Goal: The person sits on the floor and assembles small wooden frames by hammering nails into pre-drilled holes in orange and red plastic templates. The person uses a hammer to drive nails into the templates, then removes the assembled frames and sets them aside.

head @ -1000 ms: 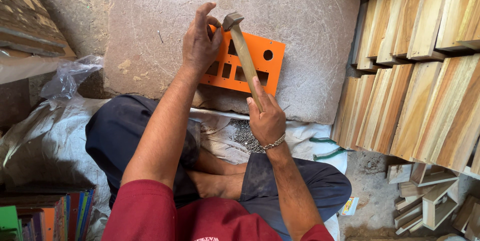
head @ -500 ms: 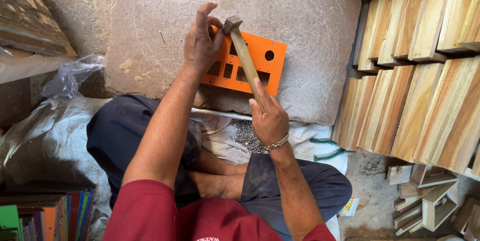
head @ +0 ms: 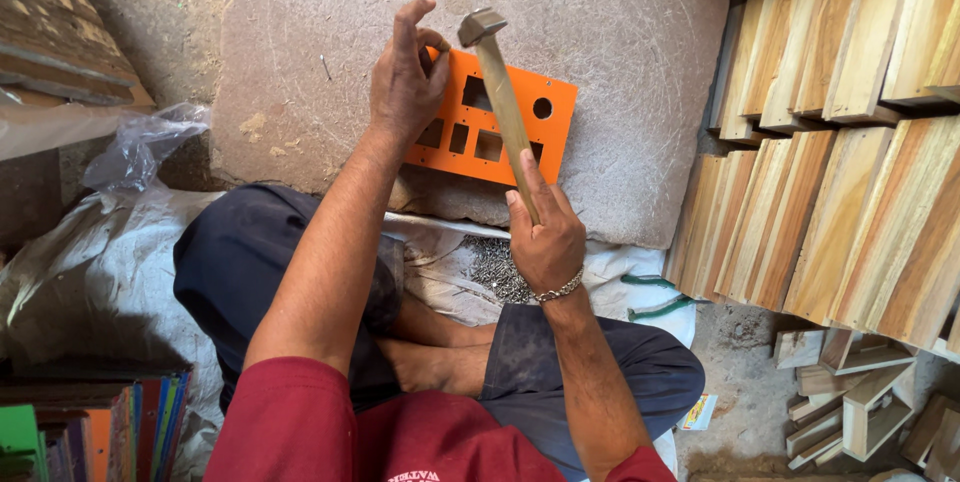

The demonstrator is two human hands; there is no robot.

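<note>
Two bare hands work over an orange panel (head: pixel 500 122) that lies flat on a large grey stone slab (head: pixel 620 32). The left hand (head: pixel 405 82) rests on the panel's upper left corner, thumb and forefinger pinched together at the edge while the other fingers stand spread and raised; what they pinch is too small to tell. The right hand (head: pixel 545 237) is closed firmly around the lower end of a wooden-handled hammer (head: pixel 497 92), whose metal head sits just beside the left fingertips, above the panel's top edge. The panel has several rectangular cut-outs and one round hole near its right end. Between the person's knees, on white sheeting (head: pixel 440 272), lies a heap of small dark nails (head: pixel 495 267). To the right, rows of wooden boards (head: pixel 830 142) stand stacked on edge; crumpled clear plastic (head: pixel 140 147) lies to the left
</note>
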